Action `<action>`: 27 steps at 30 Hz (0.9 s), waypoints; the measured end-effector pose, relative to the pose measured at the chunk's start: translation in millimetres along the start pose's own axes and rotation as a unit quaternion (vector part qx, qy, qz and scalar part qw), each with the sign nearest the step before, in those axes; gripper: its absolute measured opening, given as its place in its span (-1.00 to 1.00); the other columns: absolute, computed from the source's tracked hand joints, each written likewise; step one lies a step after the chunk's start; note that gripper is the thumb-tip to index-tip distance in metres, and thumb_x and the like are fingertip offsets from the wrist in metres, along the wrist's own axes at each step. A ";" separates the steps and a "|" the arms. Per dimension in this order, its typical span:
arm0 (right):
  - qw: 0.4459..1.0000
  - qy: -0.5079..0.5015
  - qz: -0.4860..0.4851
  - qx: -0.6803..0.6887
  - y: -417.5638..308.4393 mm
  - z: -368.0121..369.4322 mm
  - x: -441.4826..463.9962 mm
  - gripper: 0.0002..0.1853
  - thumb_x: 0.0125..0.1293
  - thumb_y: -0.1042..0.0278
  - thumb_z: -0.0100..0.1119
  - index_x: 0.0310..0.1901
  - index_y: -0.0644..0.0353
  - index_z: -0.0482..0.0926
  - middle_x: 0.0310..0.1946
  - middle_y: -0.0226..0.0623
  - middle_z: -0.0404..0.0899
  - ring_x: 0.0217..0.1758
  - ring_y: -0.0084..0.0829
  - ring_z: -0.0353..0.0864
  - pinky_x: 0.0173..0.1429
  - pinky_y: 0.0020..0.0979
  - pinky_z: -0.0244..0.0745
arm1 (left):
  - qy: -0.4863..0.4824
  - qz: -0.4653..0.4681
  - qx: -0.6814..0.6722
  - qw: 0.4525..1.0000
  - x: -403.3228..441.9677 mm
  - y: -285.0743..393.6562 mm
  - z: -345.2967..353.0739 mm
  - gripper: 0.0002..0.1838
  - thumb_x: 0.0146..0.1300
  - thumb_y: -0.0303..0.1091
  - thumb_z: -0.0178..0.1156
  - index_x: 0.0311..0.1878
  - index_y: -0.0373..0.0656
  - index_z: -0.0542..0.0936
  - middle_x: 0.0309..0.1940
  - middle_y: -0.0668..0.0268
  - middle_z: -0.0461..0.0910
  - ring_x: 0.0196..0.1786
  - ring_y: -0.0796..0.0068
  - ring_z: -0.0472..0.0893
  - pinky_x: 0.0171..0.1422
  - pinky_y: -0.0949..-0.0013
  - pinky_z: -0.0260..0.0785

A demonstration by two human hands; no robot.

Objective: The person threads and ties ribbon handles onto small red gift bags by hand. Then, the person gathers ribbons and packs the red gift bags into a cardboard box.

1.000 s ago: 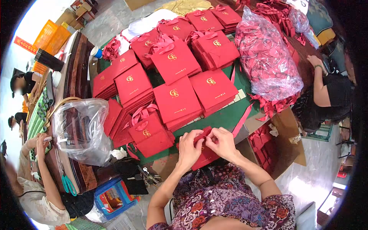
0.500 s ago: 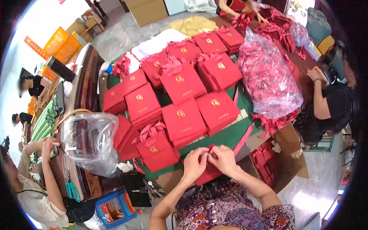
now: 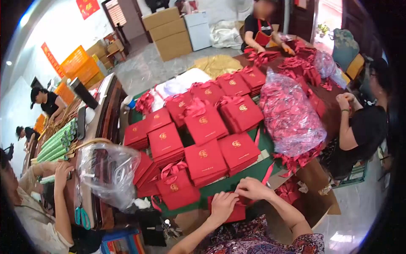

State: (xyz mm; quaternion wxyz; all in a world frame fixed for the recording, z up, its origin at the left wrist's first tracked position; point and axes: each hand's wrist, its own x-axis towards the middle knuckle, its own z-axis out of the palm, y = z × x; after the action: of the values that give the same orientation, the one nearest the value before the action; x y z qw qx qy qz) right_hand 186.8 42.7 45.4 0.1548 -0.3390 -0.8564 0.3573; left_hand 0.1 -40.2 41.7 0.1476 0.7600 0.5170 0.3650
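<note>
Near the table's front edge, a red bag (image 3: pixel 233 213) lies under my hands. My left hand (image 3: pixel 224 206) is closed at its top edge; what its fingers pinch is too small to tell. Just right of it, my right hand (image 3: pixel 252 189) has its fingers pressed together, and a red ribbon (image 3: pixel 268 173) runs up beside it. Beyond are stacks of red bags with gold print (image 3: pixel 206 163), and a single bag with a ribbon bow (image 3: pixel 177 189) to the left.
A plastic-wrapped bundle of red bags (image 3: pixel 292 114) stands at the right, above an open carton (image 3: pixel 323 199). A clear plastic bag (image 3: pixel 111 173) and teal scissors (image 3: pixel 82 216) are at the left. Several people sit or stand around. A cup (image 3: pixel 130 101) is at the back left.
The view has tilted up, showing more of the room and a person at the far table. My hands have moved slightly apart, the right one turning over sideways above the bag.
</note>
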 end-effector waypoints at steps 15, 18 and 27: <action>0.929 0.151 0.109 0.320 30.6 33.4 10.9 -0.81 0.38 0.28 0.25 -0.24 0.26 0.65 -0.29 -0.36 0.64 -0.20 -0.53 0.60 -0.03 -0.45 0.49 | -0.022 0.007 -0.012 1.000 12.9 -1.0 0.0 -0.90 0.15 -0.30 0.39 -0.28 0.01 0.67 -0.43 0.40 0.63 -0.32 0.33 0.59 -0.21 0.23 0.32; 0.931 0.096 0.121 0.330 19.7 21.3 -2.4 -0.69 0.48 0.13 0.16 -0.24 0.25 0.64 -0.31 -0.37 0.62 -0.20 -0.55 0.60 -0.05 -0.45 0.49 | 0.020 -0.091 -0.091 0.991 12.2 -3.2 -9.1 -0.91 0.16 -0.30 0.38 -0.31 0.00 0.65 -0.45 0.37 0.66 -0.32 0.28 0.62 -0.18 0.22 0.36; 0.996 0.018 0.070 0.051 -10.6 -56.3 -81.2 -0.71 0.45 0.14 0.13 -0.17 0.25 0.59 -0.36 -0.10 0.63 -0.27 -0.21 0.67 -0.16 -0.24 0.51 | 0.032 -0.112 0.017 0.993 3.1 -33.3 11.3 -0.90 0.26 -0.34 0.27 -0.24 -0.13 0.59 -0.31 0.20 0.63 -0.14 0.09 0.61 -0.04 0.11 0.41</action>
State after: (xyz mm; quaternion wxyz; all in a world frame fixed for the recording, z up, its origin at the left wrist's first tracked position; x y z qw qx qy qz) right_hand 269.1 9.6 90.4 0.1619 -0.3964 -0.8084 0.4039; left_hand -13.9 -21.7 15.1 0.1576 0.6876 0.6098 0.3613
